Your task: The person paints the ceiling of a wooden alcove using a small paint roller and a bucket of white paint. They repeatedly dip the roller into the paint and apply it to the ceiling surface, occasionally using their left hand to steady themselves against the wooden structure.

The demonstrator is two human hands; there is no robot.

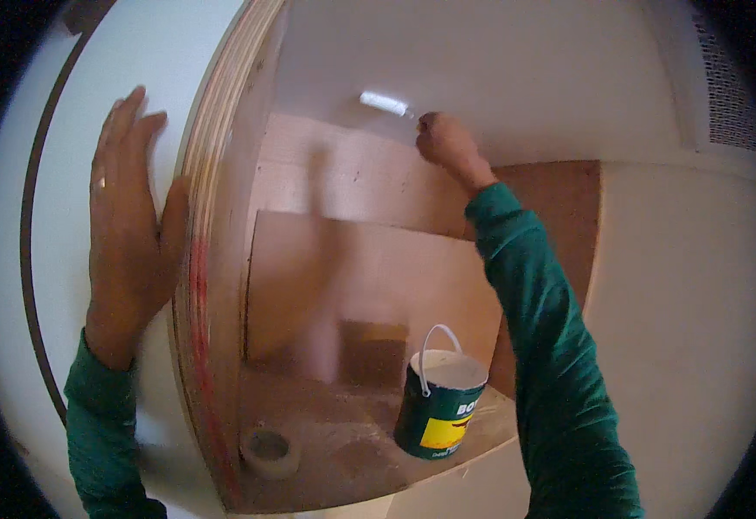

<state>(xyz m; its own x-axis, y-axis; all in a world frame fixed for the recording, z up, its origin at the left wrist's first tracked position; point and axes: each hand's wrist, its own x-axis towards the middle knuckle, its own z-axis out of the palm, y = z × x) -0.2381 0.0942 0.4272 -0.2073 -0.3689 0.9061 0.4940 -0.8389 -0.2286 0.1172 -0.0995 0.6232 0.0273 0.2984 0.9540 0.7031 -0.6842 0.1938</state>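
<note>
My right hand (450, 149) is closed around the grip of a small paint roller, its arm stretched up and away from me. The white sleeve of the paint roller (384, 104) lies at or close to the pale upper surface (499, 69), near where that meets the brown wood; contact I cannot tell for sure. Spread flat, my left hand (131, 225) rests against a white panel (166, 60), its thumb at the layered plywood edge (213, 173). A dark green paint bucket (434, 411) with a yellow label and raised white handle stands on the wooden base, pale inside.
A roll of tape (271, 454) lies on the wooden base (343, 476) near its left front corner. Bare wood boards (378, 277) line the recess. A perforated vent (733, 86) is at upper right, beside a pale wall (681, 285). A dark strip (36, 173) runs down the white panel.
</note>
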